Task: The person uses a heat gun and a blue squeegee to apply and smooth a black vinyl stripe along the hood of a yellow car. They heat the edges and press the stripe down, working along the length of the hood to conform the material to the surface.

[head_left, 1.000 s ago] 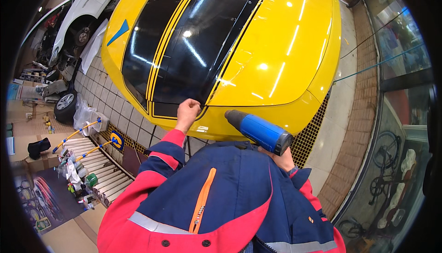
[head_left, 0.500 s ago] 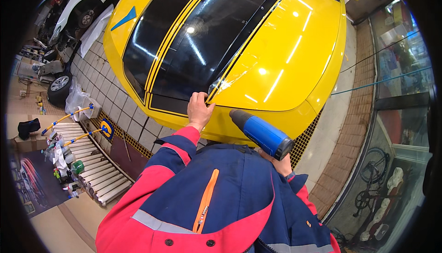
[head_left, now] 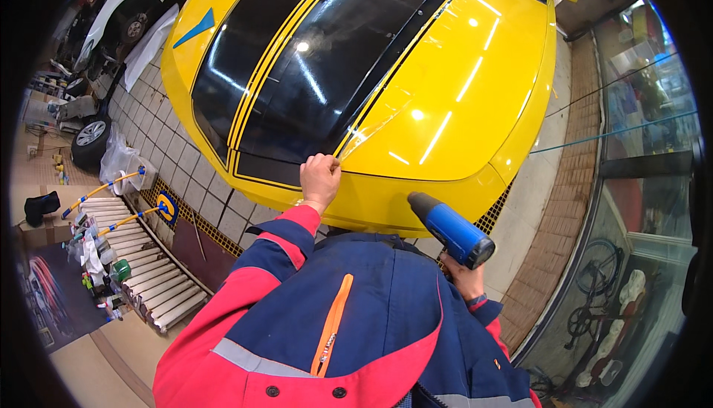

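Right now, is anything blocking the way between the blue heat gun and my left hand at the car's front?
Nothing visible does: only the car's yellow front shows between the blue heat gun in your right hand and your left hand.

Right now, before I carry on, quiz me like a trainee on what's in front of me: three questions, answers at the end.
1. Multiple choice: what is the right hand holding?
A) a green bottle
B) a blue heat gun
C) a yellow-handled brush
2. True or false: the left hand is at the front end of the yellow car.
3. Short answer: what colour is the wedge-shaped mark on the car's bodywork?

Key: 1. B. 2. True. 3. Blue.
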{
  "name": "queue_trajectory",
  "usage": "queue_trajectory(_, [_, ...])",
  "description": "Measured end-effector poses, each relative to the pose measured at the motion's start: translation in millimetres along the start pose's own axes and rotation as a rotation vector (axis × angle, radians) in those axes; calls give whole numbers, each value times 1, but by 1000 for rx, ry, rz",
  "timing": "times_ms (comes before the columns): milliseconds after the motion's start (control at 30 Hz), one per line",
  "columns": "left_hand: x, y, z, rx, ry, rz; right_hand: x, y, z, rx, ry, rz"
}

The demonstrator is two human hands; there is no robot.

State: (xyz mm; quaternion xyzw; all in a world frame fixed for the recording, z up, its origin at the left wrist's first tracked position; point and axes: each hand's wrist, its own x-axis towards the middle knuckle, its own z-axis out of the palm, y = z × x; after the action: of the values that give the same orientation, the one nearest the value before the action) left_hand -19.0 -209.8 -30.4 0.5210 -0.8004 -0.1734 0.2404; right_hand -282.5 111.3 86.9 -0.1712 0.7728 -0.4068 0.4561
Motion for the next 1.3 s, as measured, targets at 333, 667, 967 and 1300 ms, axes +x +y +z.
queue_trajectory(333, [-66,7,47,-356,-103,-234,-6,-28,-6,38,31,-72])
queue_trajectory(667, [-32,-6,39,-1494,-99,-1309,0,-34,-13,-208,-87,-122])
queue_trajectory(967, [-29,2,53,-1585,-85,-1329,11,-24,-28,-259,-113,-310])
queue_trajectory(1300, [-31,8,57,-1556,10,-1278,18,-22,-38,-336,-133,-338])
